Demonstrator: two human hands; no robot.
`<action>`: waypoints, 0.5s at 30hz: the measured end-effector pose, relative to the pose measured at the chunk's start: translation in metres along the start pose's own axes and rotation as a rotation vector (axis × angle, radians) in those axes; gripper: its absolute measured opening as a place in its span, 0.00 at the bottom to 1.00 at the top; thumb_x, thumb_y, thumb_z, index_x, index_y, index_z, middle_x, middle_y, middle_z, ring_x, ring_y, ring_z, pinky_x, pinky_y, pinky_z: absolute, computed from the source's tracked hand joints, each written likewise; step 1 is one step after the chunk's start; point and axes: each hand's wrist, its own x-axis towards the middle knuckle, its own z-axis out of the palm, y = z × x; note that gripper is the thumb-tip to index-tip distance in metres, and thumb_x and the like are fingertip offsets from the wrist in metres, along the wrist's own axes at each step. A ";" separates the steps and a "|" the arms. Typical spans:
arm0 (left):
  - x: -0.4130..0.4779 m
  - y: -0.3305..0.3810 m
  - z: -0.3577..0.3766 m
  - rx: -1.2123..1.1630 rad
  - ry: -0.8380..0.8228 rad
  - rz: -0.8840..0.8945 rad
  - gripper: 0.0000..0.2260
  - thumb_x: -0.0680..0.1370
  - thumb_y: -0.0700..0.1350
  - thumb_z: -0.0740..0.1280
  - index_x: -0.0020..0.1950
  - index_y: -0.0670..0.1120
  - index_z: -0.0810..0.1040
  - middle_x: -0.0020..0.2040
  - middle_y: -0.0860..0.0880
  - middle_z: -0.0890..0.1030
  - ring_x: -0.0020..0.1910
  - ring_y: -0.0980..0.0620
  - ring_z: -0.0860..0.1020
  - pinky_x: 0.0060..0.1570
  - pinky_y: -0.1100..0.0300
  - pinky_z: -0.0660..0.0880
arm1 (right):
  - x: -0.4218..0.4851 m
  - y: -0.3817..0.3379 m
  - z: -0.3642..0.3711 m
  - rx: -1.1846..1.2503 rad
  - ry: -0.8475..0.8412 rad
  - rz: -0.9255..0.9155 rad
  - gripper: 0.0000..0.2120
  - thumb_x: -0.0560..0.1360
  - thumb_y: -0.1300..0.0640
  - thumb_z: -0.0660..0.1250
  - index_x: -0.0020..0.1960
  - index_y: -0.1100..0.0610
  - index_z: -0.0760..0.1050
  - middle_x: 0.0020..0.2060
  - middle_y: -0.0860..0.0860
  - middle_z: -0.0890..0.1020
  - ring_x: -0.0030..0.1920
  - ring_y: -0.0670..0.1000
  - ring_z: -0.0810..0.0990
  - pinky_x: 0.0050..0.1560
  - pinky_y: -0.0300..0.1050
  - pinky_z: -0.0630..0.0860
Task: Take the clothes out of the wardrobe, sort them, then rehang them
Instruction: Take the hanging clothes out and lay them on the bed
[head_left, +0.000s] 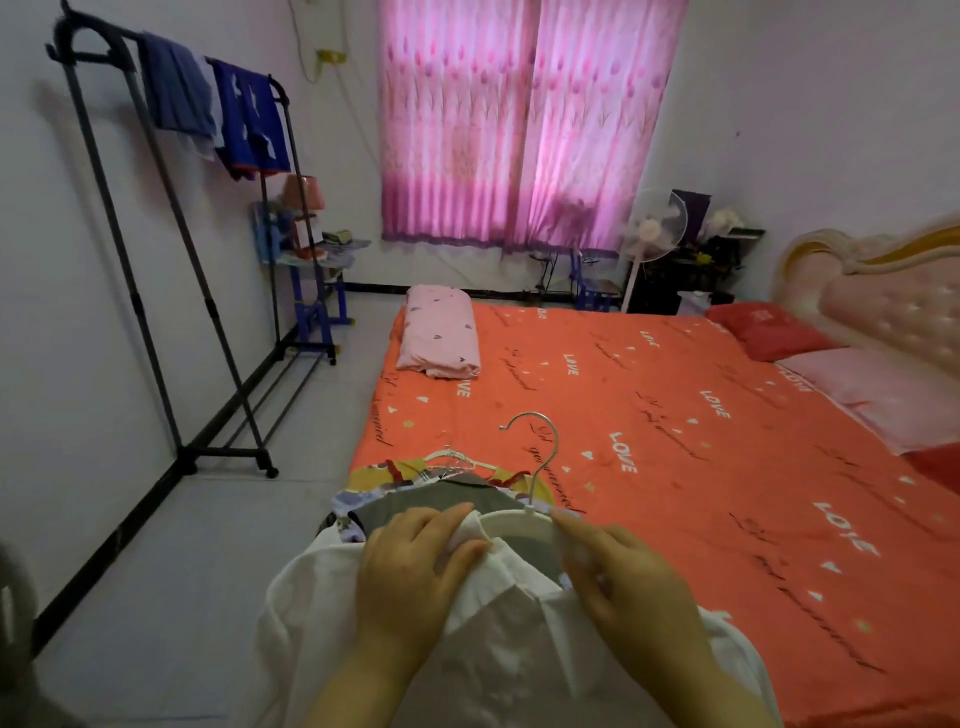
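A white shirt (498, 644) lies on a white hanger (519, 519) with a metal hook, at the near corner of the bed. My left hand (415, 566) grips the shirt's collar on the left. My right hand (623, 577) pinches the collar and the hanger's arm on the right. Under the shirt lies a grey garment (441, 501), and beneath that a yellow patterned one (374, 478) on a wire hanger. A dark clothes rack (171, 291) stands at the left wall with two blue garments (218, 109) draped over its top rail.
The bed (675, 415) has an orange sheet; a folded pink blanket (441, 332) lies at its far left corner, and pillows lie by the headboard on the right. Grey floor runs between the bed and the rack. A fan and small tables stand under the pink curtain.
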 end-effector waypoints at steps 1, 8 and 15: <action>0.017 -0.009 0.011 0.008 0.000 -0.004 0.13 0.73 0.58 0.62 0.56 0.56 0.74 0.42 0.52 0.81 0.43 0.54 0.74 0.43 0.58 0.68 | 0.018 0.008 0.008 0.009 0.001 -0.007 0.19 0.72 0.50 0.59 0.63 0.43 0.69 0.46 0.43 0.77 0.43 0.46 0.73 0.34 0.30 0.64; 0.086 -0.073 0.084 0.007 -0.099 -0.160 0.16 0.73 0.59 0.62 0.53 0.52 0.81 0.45 0.53 0.81 0.44 0.51 0.79 0.44 0.52 0.76 | 0.113 0.071 0.080 0.094 -0.113 0.019 0.22 0.70 0.53 0.64 0.63 0.42 0.70 0.41 0.42 0.77 0.41 0.46 0.73 0.33 0.31 0.62; 0.148 -0.156 0.174 0.145 -0.143 -0.298 0.15 0.71 0.59 0.62 0.50 0.53 0.80 0.41 0.52 0.81 0.41 0.54 0.78 0.39 0.55 0.74 | 0.207 0.157 0.193 0.239 -0.354 0.038 0.22 0.72 0.49 0.58 0.66 0.37 0.65 0.54 0.47 0.81 0.51 0.50 0.80 0.43 0.43 0.77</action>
